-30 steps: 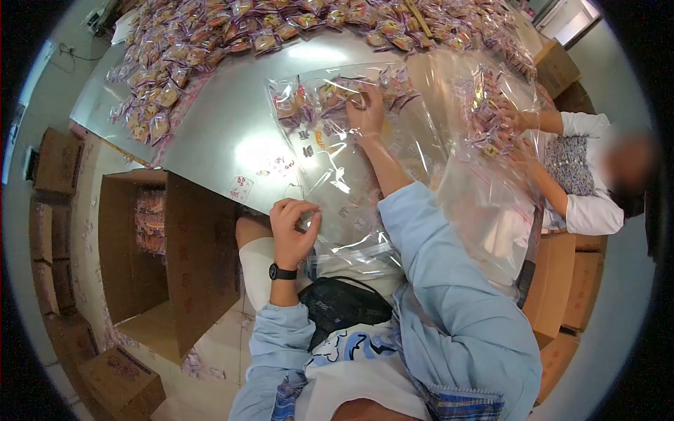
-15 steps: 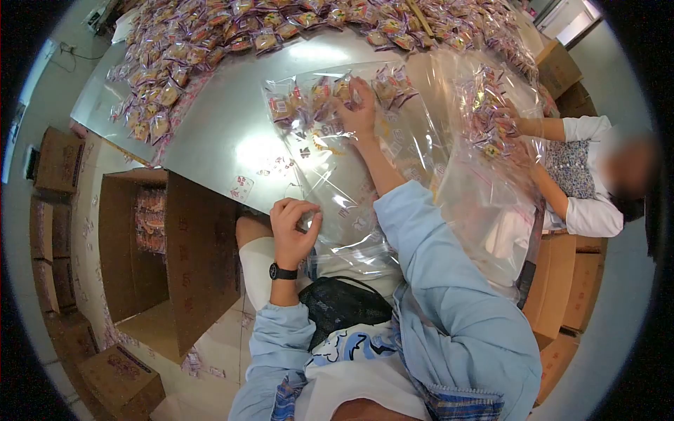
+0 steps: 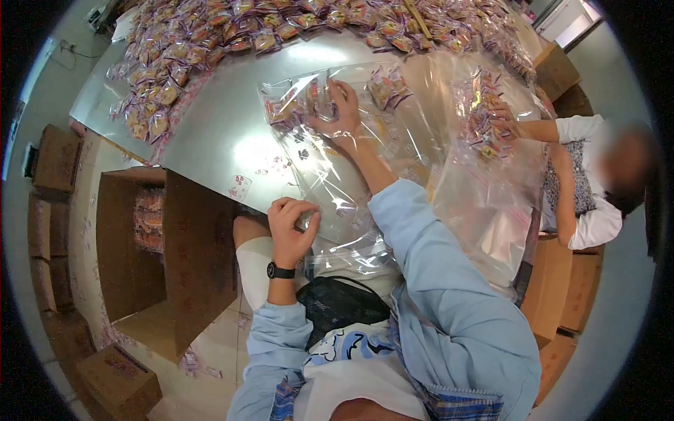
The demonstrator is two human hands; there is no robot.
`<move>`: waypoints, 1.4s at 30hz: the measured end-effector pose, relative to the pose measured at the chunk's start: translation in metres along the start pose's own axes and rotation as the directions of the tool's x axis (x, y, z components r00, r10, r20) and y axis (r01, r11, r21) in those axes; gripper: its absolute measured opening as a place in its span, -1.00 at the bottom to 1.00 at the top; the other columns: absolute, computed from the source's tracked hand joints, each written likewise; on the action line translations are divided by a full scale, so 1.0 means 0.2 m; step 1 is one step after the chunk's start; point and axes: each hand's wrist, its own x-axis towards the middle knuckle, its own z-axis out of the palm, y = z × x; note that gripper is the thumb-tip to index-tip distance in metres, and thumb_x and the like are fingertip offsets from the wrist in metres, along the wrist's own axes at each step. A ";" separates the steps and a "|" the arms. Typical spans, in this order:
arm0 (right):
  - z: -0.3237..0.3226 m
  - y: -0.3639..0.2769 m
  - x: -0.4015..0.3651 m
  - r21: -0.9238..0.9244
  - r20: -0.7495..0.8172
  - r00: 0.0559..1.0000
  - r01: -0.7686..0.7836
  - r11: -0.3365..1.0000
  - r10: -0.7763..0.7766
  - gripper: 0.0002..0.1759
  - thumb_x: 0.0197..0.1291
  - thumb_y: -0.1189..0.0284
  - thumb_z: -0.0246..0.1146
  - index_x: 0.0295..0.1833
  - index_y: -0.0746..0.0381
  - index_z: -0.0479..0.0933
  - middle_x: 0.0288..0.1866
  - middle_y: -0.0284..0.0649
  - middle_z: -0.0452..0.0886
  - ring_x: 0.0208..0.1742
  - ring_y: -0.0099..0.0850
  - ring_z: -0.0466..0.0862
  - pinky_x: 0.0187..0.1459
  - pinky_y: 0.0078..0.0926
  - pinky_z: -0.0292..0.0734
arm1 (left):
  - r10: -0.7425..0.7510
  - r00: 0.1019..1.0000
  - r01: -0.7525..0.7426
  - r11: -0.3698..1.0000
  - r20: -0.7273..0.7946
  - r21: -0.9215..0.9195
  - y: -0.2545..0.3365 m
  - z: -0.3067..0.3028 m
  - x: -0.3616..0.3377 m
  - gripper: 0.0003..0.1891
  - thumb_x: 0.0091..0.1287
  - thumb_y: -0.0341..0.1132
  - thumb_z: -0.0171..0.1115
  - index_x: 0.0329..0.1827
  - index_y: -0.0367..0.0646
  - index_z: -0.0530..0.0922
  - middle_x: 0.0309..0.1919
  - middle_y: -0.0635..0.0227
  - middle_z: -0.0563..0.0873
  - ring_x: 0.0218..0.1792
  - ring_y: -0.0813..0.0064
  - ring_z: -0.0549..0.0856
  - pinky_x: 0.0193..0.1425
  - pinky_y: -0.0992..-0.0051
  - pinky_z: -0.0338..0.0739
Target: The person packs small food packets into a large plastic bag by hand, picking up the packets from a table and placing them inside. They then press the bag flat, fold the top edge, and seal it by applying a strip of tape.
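A large clear plastic bag (image 3: 358,203) with printed marks lies on the metal table, its mouth toward my lap. My right hand (image 3: 342,119) reaches inside, fingers curled around a wrapped snack packet (image 3: 323,102) at the far end. More purple-edged packets (image 3: 282,112) sit to its left, and a small cluster (image 3: 388,88) lies to its right, apart from the hand. My left hand (image 3: 289,226), with a black watch on the wrist, is closed in a pinch at the bag's near left edge.
Heaped wrapped packets (image 3: 203,35) cover the table's far side. On the right, a co-worker's hands (image 3: 509,123) are at another clear bag (image 3: 484,189) holding packets. An open cardboard box (image 3: 186,259) stands at lower left, with packs inside. Stacked cartons (image 3: 579,295) line the right.
My right hand has slid left inside the bag with the packet, leaving a gap before the right cluster. My left hand has barely moved. The co-worker's nearer arm has drawn back.
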 end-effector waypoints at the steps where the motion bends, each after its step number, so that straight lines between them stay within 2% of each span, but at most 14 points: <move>1: 0.01 0.02 0.01 0.071 -0.006 0.999 0.047 0.996 -0.047 0.14 -0.07 0.22 0.64 0.65 0.15 0.25 0.55 0.16 0.31 0.56 0.13 0.33 0.60 -0.07 0.24 | 0.005 1.000 -0.005 1.000 -0.003 0.004 0.00 0.00 0.00 -0.86 0.18 -0.37 0.49 -0.21 -0.05 0.76 -0.19 0.42 0.80 0.02 0.24 0.62 0.20 0.26 0.42; 4: 0.05 0.02 -0.01 0.124 -0.116 0.993 -0.010 0.992 0.024 0.06 0.00 0.28 0.57 0.64 0.16 0.26 0.49 0.18 0.35 0.55 0.13 0.32 0.59 -0.01 0.25 | 0.005 1.000 -0.005 1.000 -0.004 -0.014 -0.02 -0.01 -0.01 -0.86 0.17 -0.38 0.49 -0.22 -0.05 0.76 -0.19 0.41 0.80 0.02 0.22 0.63 0.21 0.25 0.42; 7: 0.03 0.03 0.00 -0.050 -0.120 0.975 0.185 0.982 -0.189 -0.01 0.02 0.38 0.49 0.61 0.19 0.27 0.52 0.22 0.32 0.53 0.17 0.33 0.58 0.06 0.25 | 0.007 1.000 -0.007 1.000 -0.008 -0.010 -0.01 -0.01 -0.02 -0.86 0.17 -0.38 0.49 -0.21 -0.05 0.76 -0.19 0.40 0.80 0.02 0.22 0.63 0.22 0.24 0.42; 10: 0.01 0.00 -0.02 -0.167 -0.077 0.995 0.043 0.985 -0.057 -0.03 0.00 0.42 0.46 0.59 0.22 0.26 0.56 0.26 0.29 0.55 0.22 0.32 0.57 0.12 0.22 | 0.014 1.000 -0.014 1.000 -0.011 -0.015 -0.02 -0.02 -0.03 -0.86 0.17 -0.38 0.49 -0.21 -0.05 0.76 -0.19 0.40 0.81 0.02 0.21 0.63 0.23 0.24 0.43; 16: -0.02 0.00 -0.02 0.038 -0.077 0.994 -0.073 0.997 0.076 -0.01 0.06 0.47 0.38 0.63 0.34 0.14 0.58 0.30 0.24 0.57 0.20 0.30 0.60 0.05 0.18 | 0.001 1.000 -0.001 1.000 0.000 -0.031 -0.02 -0.02 -0.03 -0.86 0.17 -0.38 0.49 -0.21 -0.05 0.76 -0.19 0.41 0.80 0.02 0.22 0.63 0.23 0.24 0.41; 19: -0.03 -0.03 -0.04 -0.173 -0.056 0.998 -0.021 0.985 0.011 0.00 0.12 0.46 0.35 0.65 0.43 0.06 0.62 0.33 0.18 0.57 0.21 0.30 0.61 0.04 0.18 | -0.017 1.000 0.017 0.999 0.014 -0.035 -0.01 -0.02 -0.01 -0.86 0.18 -0.37 0.49 -0.20 -0.05 0.76 -0.19 0.42 0.80 0.01 0.23 0.62 0.23 0.24 0.41; 25: -0.09 -0.04 -0.13 -0.192 -0.075 0.991 -0.124 0.973 0.111 0.00 0.18 0.32 0.34 0.65 0.45 0.06 0.68 0.39 0.05 0.66 0.22 0.18 0.67 0.02 0.08 | 0.001 1.000 0.000 1.000 0.011 -0.024 0.02 -0.03 -0.01 -0.86 0.19 -0.37 0.48 -0.19 -0.06 0.76 -0.19 0.41 0.80 0.03 0.22 0.62 0.24 0.23 0.40; 28: -0.31 -0.21 -0.31 -0.441 0.157 0.967 -0.115 0.890 0.203 -0.15 0.21 0.31 0.33 0.55 0.47 0.26 0.66 0.41 0.06 0.69 0.21 0.12 0.68 0.02 0.05 | -0.065 0.998 0.063 0.993 -0.018 -0.102 0.01 -0.04 -0.02 -0.86 0.21 -0.43 0.46 -0.18 -0.12 0.75 -0.17 0.29 0.78 -0.01 0.20 0.65 0.20 0.26 0.46; 30: -0.49 -0.33 -0.49 -0.384 0.228 0.972 0.029 0.923 0.064 -0.30 0.25 0.34 0.33 0.46 0.41 0.40 0.63 0.36 0.18 0.61 0.25 0.27 0.57 -0.04 0.28 | -0.100 0.992 0.082 0.973 -0.073 -0.216 0.02 -0.06 -0.01 -0.86 0.22 -0.49 0.44 -0.16 -0.18 0.74 -0.15 0.22 0.77 -0.06 0.20 0.67 0.12 0.29 0.51; 34: -0.94 -0.56 -0.57 -0.072 0.677 0.736 0.036 0.997 0.022 -0.65 0.18 0.44 0.37 0.11 0.21 0.65 0.13 -0.12 0.74 0.04 -0.01 0.74 0.03 -0.11 0.64 | -0.079 0.960 0.021 0.977 -0.268 -0.214 -0.05 -0.13 -0.03 -0.90 0.28 -0.57 0.38 -0.17 -0.27 0.68 -0.19 0.19 0.73 -0.16 0.26 0.68 -0.03 0.36 0.57; 37: -1.17 -0.60 -0.45 0.251 0.733 0.598 0.204 0.946 -0.323 -0.65 0.13 0.52 0.37 0.07 0.17 0.69 0.00 -0.14 0.76 0.08 -0.08 0.74 0.14 -0.09 0.64 | -0.278 0.847 0.160 0.946 -0.453 -0.282 -0.15 -0.19 -0.10 -0.94 0.40 -0.53 0.32 -0.12 -0.29 0.67 -0.20 0.21 0.73 -0.19 0.36 0.68 -0.02 0.41 0.57; 39: -1.24 -0.58 -0.19 0.025 0.571 0.707 0.494 0.869 -0.418 -0.65 0.07 0.56 0.39 0.03 0.16 0.70 -0.01 -0.16 0.76 0.11 -0.12 0.74 0.13 -0.18 0.64 | -0.378 0.760 0.298 0.926 -0.529 -0.233 -0.23 -0.22 -0.13 -0.93 0.43 -0.52 0.29 -0.10 -0.29 0.68 -0.20 0.20 0.73 -0.18 0.33 0.68 0.01 0.40 0.57; 40: -1.24 -0.55 -0.02 -0.016 0.502 0.785 0.427 0.904 -0.362 -0.63 0.08 0.56 0.41 0.06 0.18 0.70 0.03 -0.19 0.77 0.12 -0.12 0.74 0.16 -0.18 0.63 | -0.414 0.708 0.362 0.908 -0.572 -0.209 -0.29 -0.24 -0.16 -0.92 0.45 -0.52 0.27 -0.09 -0.29 0.69 -0.20 0.20 0.73 -0.17 0.32 0.69 0.03 0.39 0.57; 42: -1.14 -0.37 0.33 -0.241 0.236 0.915 0.383 0.892 -0.329 -0.50 0.21 0.33 0.49 0.23 0.25 0.62 0.24 0.01 0.67 0.27 0.01 0.65 0.30 -0.11 0.57 | -0.484 0.782 0.581 0.795 -0.393 0.177 -0.40 -0.29 -0.28 -0.64 0.44 -0.23 0.33 0.18 -0.24 0.61 0.07 0.09 0.68 0.11 0.10 0.64 0.27 0.21 0.52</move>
